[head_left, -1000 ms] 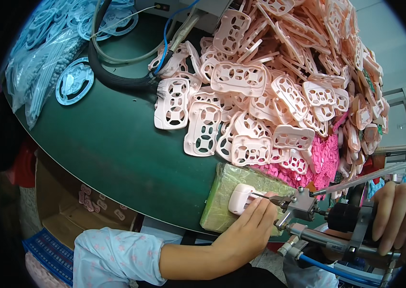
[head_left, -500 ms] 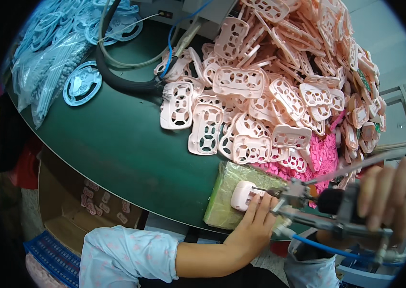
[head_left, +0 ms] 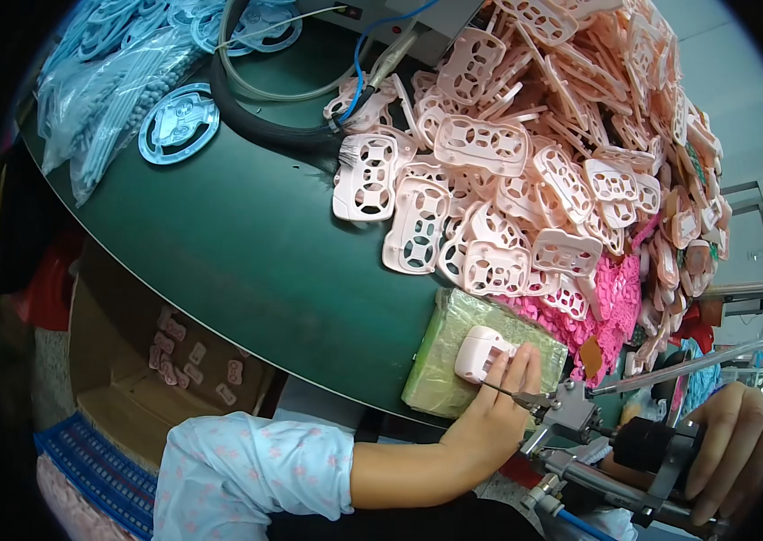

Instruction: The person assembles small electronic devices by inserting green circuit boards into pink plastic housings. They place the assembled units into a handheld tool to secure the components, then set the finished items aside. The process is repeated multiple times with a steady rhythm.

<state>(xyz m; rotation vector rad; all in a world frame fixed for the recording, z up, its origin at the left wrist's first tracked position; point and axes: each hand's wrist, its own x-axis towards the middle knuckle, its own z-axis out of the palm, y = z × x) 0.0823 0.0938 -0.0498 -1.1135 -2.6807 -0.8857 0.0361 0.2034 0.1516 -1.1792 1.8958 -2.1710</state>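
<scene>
A small pale pink plastic part (head_left: 477, 353) with rounded corners lies on a film-wrapped green block (head_left: 436, 361) at the table's front edge. My left hand (head_left: 496, 415) keeps the part in place, its fingers close together and stretched over the right side; the thumb is hidden. In my right hand (head_left: 729, 442), fingers are wrapped around a metal pneumatic hand tool (head_left: 571, 410) with a black collar, a clear tube and a blue hose. Its thin rod points left, passing by my left fingers, with the tip near the part's lower edge.
Pale pink cut-out panels (head_left: 481, 144) are heaped behind the block, beside bright pink small pieces (head_left: 616, 288). Light blue rings (head_left: 179, 123) and a bag of blue rods (head_left: 120, 99) lie far left. A black hose (head_left: 264, 131) crosses the table. Below stands a cardboard box (head_left: 120, 397).
The view has shifted, so the table sits further right and higher. The tool has tilted, and its rod tip has gone from the part's upper side to near its lower edge.
</scene>
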